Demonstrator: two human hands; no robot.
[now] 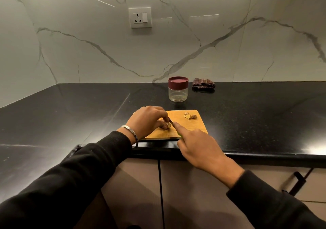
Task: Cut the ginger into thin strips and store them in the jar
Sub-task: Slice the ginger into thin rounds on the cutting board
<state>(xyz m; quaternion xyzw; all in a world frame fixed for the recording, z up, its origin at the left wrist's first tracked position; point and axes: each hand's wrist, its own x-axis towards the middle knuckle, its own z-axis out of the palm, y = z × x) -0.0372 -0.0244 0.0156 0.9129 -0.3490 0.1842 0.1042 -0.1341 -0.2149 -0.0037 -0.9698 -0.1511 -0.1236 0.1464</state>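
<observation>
Both hands work on the cutting board (192, 125): the left hand (147, 119) pinches the ginger (168, 126) near the board's front-left, while the right hand (197, 143) grips the knife (172, 122), whose blade sits just right of the ginger, crossing it. The closed jar (178, 91) stands behind the board.

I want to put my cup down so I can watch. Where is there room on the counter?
The black counter is bare left of the cutting board, out to the wall corner, and right of it below the folded cloth. The board is crowded: both hands, knife, ginger, cut pieces. The jar stands just behind.
</observation>
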